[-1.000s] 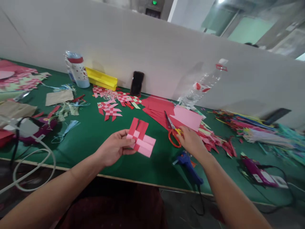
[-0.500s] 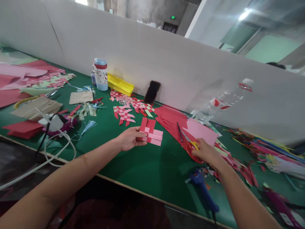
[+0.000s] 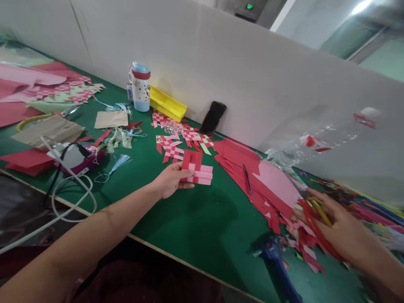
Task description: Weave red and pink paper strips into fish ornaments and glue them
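Observation:
My left hand pinches a piece of woven paper made of red and pink strips, held just above the green table. Over at the right, my right hand is closed around scissors with red and yellow handles. Their blades are blurred and partly hidden. Beneath that hand lie red and pink paper scraps. A dark, thin pen-like tool rests on red paper sheets between the hands. Finished woven paper fish lie beyond my left hand.
A blue glue gun lies near the front edge. A clear plastic bottle, a black phone, a yellow tray and a white-and-blue cup stand along the wall. Tassels and a white cable are at left.
My right hand has lifted the scissors off the red paper and moved right with them. The dark tool stays on the paper. The view has shifted; my left hand still holds the woven paper.

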